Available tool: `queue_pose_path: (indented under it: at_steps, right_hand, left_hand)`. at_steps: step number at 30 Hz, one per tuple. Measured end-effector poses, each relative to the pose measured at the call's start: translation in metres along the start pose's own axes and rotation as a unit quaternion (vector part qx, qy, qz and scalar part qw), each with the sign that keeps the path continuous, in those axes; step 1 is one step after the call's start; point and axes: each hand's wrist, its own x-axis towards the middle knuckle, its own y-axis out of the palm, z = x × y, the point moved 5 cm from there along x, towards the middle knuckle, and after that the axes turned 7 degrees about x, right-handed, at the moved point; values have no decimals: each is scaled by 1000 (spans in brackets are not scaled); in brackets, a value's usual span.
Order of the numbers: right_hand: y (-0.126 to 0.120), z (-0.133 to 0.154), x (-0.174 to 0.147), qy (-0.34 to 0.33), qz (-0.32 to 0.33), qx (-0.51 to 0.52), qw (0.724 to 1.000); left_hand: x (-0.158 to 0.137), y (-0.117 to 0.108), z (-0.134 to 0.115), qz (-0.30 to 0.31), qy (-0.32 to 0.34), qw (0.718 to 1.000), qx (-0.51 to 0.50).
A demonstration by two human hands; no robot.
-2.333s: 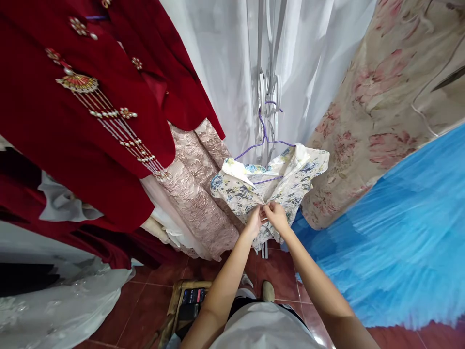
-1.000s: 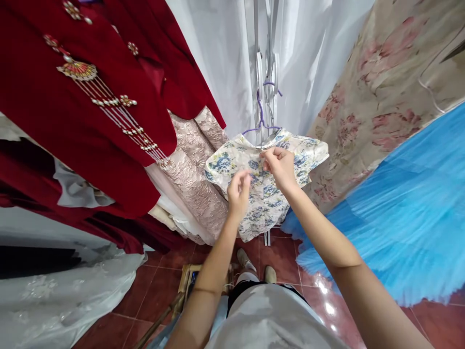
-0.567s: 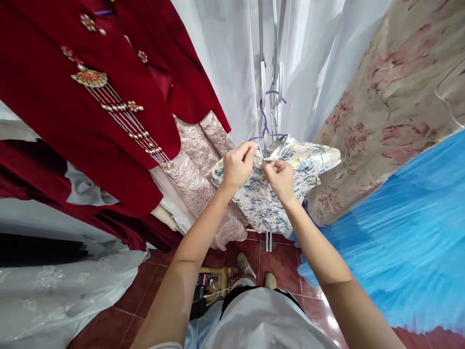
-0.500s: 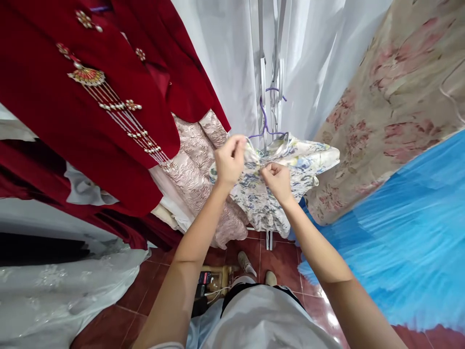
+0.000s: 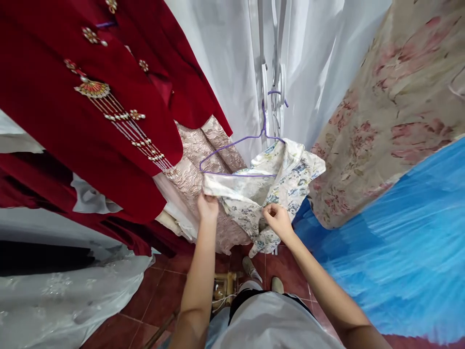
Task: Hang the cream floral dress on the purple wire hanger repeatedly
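A white floral dress with blue and yellow print hangs by one shoulder from the right arm of a purple wire hanger. The hanger's left arm is bare and its hook hangs on a white stand. My left hand is closed on the dress's left edge, just below the hanger's left end; some fingers are hidden behind the cloth. My right hand pinches the front of the dress near the middle of its opening.
A dark red velvet garment with beaded trim and a pink textured garment hang at left. On the right are a beige floral dress and blue tulle. White curtain lies behind; red floor tiles are below.
The dress's left shoulder has come off the hanger, baring its left arm. My left hand has moved down and left with the cloth; my right hand has moved lower.
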Motion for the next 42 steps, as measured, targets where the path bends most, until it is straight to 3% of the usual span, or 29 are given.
queue_pose_path:
  at_steps: [1, 3, 6, 8, 11, 14, 18, 21, 23, 27, 30, 34, 37, 40, 42]
  right_hand:
    - [-4, 1, -2, -12, -24, -5, 1000]
    - [-6, 10, -6, -53, -25, 0, 998]
    - [9, 24, -16, -77, 131, 45, 987]
    - [17, 29, -27, -41, 244, 91, 965]
    - [5, 35, -40, 0, 286, 117, 951]
    - [-22, 41, -52, 12, 323, 70, 944]
    - [-67, 47, -62, 26, 395, -44, 917]
    - [-113, 54, -50, 26, 356, -115, 927]
    - [-150, 61, -35, 28, 291, -134, 947]
    - [-226, 78, 7, -2, 117, -96, 989]
    - [-258, 98, 43, -85, 14, -60, 994]
    - [-259, 126, 93, -166, -93, -86, 978]
    - [-241, 148, 116, -222, -151, -126, 955]
    - [-219, 162, 127, -251, -146, -176, 941]
    - [-206, 163, 131, -240, -110, -189, 946]
  left_hand:
    - [-19, -5, 17, -18, -29, 999, -10]
    - [-59, -8, 40, 0, -26, 1000, 2]
    - [-111, 8, 48, 149, 56, 978, 133]
    - [-136, 27, 42, 266, 139, 917, 261]
    - [-155, 54, 37, 408, 220, 810, 359]
    - [-162, 67, 57, 519, 182, 765, 336]
    - [-180, 56, 114, 610, 57, 729, 304]
    - [-186, 33, 145, 601, -10, 722, 342]
    - [-181, 16, 151, 568, -59, 726, 384]
    - [-159, -5, 126, 516, -110, 743, 412]
    - [-144, -3, 90, 492, -44, 762, 419]
    - [-137, 12, 47, 450, 92, 776, 432]
    - [-128, 17, 29, 359, 149, 830, 401]
    - [-112, 12, 25, 264, 164, 882, 355]
    - [-100, 9, 25, 240, 174, 894, 336]
